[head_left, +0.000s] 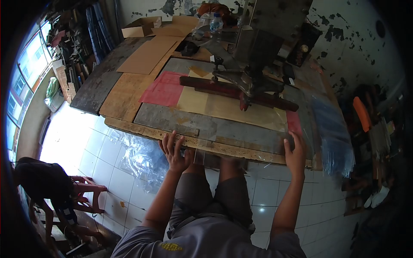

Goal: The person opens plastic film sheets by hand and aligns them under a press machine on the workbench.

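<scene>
My left hand (175, 155) rests at the table's front edge, fingers spread over the worn wooden rim (150, 131). My right hand (295, 157) is at the right part of that edge, thumb and fingers apart, beside a red sheet's corner (294, 122). Thin clear plastic (207, 131) lies between the hands, though its outline is hard to make out. Behind it, yellow paper (228, 112) and a red sheet (162, 89) cover part of a grey metal plate (165, 115). Above them sits a dark red bar (275, 101) under a heavy metal press (262, 47).
Clear plastic bags (333, 133) hang over the table's right side. Cardboard (148, 56), an open box (140, 28) and a water bottle (216, 22) are at the back. More plastic (144, 159) lies on the tiled floor, near a red stool (88, 193) at left.
</scene>
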The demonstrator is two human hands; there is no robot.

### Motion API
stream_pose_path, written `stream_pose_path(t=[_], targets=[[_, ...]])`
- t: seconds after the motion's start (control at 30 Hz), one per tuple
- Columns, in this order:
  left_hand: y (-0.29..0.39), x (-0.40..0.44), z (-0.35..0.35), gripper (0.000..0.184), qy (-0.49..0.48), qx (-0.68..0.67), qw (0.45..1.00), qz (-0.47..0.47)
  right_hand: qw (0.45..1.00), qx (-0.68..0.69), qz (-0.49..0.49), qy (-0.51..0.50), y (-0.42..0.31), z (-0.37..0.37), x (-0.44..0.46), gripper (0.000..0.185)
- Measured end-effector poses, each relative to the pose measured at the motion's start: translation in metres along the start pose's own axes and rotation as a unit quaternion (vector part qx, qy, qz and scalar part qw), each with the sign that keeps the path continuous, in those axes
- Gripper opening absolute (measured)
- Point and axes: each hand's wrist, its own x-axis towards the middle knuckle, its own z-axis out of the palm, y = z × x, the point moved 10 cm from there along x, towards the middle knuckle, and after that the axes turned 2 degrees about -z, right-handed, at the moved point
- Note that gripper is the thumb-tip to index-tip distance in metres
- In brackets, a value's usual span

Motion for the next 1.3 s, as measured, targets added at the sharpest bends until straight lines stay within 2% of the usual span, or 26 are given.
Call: stream_pose_path(t=[0.2,0.3,0.4,0.6,0.9,1.0,1.2,1.3], targets=[[-0.001,0.0,-0.001,0.051,-0.036,0.0,0.999,-0.011,0.999,-0.028,-0.044,-0.006,0.015,0.031,0.049,0.035],[-0.005,-0.004,-0.001,0.052,-0.052,-0.001,0.999,-0.013,0.999,0.018,0.026,-0.038,0.038,0.049,0.068,0.032],[-0.008,-0.006,0.002,0.053,-0.048,-0.01,0.999,-0.015,1.0,-0.007,-0.02,-0.001,0.044,0.055,0.08,0.03],[-0.008,-0.008,0.003,0.054,-0.047,-0.013,0.999,-0.018,0.994,0.075,0.054,-0.052,0.055,0.065,0.092,0.026],[-0.006,-0.005,0.0,0.055,-0.053,-0.016,0.998,-0.023,0.954,0.274,0.089,-0.085,0.027,0.03,0.073,0.024],[-0.005,-0.004,-0.002,0.056,-0.059,-0.019,0.998,-0.025,0.953,0.285,0.06,-0.083,0.014,0.021,0.062,0.023],[-0.002,0.001,-0.006,0.052,-0.065,-0.024,0.997,-0.036,0.949,0.302,0.073,-0.053,0.004,-0.015,0.048,0.022],[0.003,0.007,-0.012,0.048,-0.069,-0.022,0.997,-0.039,0.947,0.294,0.086,-0.097,0.009,-0.028,0.036,0.021]])
